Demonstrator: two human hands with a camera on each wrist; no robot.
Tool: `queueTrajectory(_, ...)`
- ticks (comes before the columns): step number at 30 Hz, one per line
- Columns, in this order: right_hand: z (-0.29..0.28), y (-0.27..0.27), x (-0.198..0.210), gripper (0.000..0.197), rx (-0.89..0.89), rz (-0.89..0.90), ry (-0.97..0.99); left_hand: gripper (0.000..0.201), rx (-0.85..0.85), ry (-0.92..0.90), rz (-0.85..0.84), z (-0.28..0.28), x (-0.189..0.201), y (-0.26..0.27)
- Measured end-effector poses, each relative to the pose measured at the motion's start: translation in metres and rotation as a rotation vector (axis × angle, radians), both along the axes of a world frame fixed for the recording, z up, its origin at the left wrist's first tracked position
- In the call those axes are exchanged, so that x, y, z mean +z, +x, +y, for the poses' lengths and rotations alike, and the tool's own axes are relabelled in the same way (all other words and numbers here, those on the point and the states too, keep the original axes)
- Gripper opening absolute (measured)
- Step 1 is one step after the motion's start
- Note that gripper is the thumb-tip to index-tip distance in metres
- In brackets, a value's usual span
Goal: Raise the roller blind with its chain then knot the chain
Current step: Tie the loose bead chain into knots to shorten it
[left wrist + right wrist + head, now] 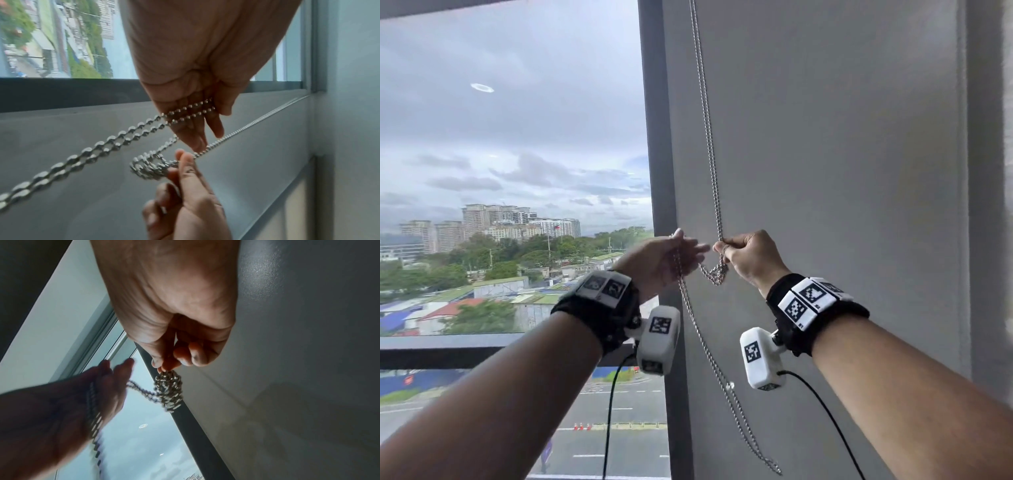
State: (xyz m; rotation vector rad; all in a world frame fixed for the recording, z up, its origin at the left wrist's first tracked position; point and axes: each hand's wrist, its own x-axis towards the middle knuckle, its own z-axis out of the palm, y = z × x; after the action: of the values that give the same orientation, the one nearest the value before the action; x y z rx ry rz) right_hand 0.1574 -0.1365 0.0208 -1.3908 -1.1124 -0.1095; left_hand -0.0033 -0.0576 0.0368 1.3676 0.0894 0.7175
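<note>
A metal bead chain (710,144) hangs in two strands down the grey wall beside the window. My right hand (750,255) pinches it just above a bunched knot (719,272), with the fingertips (164,366) curled on the beads. The knot (169,386) dangles below that pinch. My left hand (671,255) is held to the left of it with fingers (207,128) nearly straight. Two chain strands (191,109) lie draped across them and run down to the hanging loop (722,377). The window glass is uncovered in the head view.
A dark window post (657,137) stands between the glass and the grey wall (859,137). A dark rail (448,346) crosses the lower window. A white connector (730,386) sits on the hanging chain. Black cables trail from both wrist cameras.
</note>
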Motion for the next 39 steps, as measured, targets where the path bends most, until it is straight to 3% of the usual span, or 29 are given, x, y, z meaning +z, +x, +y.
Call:
queueTrajectory(6, -0.009, -0.012, 0.001, 0.016, 0.144, 0.134, -0.057, 0.03, 0.198, 0.161, 0.064, -0.017, 0.041, 0.032)
queueTrajectory(10, -0.019, -0.013, 0.002, 0.019, 0.271, 0.302, -0.054, 0.029, 0.219, 0.212, 0.063, -0.031, 0.041, 0.043)
queueTrajectory(13, -0.028, -0.015, 0.002, 0.025, 0.477, 0.461, -0.088, 0.027, 0.234, 0.217, 0.043, -0.032, 0.036, 0.045)
queueTrajectory(15, -0.031, -0.015, 0.001, 0.032, 0.582, 0.471, -0.106, 0.027, 0.253, 0.223, 0.061, -0.029, 0.032, 0.042)
queueTrajectory(18, -0.031, -0.016, -0.004, 0.043, 0.48, 0.271, -0.154, 0.032, 0.285, 0.237, 0.098, -0.027, 0.028, 0.041)
queueTrajectory(21, -0.021, -0.024, -0.009, 0.039, 0.34, 0.14, -0.09, 0.033, 0.297, 0.208, 0.111, -0.033, 0.027, 0.043)
queueTrajectory(25, -0.012, -0.031, -0.013, 0.019, 0.305, 0.178, -0.004, 0.031, 0.329, 0.217, 0.124, -0.036, 0.026, 0.041)
queueTrajectory(29, -0.009, -0.022, -0.005, 0.018, 0.185, 0.212, 0.018, 0.025, 0.365, 0.262, 0.183, -0.034, 0.028, 0.031)
queueTrajectory(33, -0.013, -0.017, 0.012, 0.008, 0.069, 0.176, 0.116, 0.035, 0.401, 0.374, 0.224, -0.026, 0.022, 0.022)
queueTrajectory(39, -0.008, -0.027, 0.029, 0.012, 0.154, 0.21, 0.127, 0.034, 0.443, 0.307, 0.156, -0.027, 0.02, 0.021)
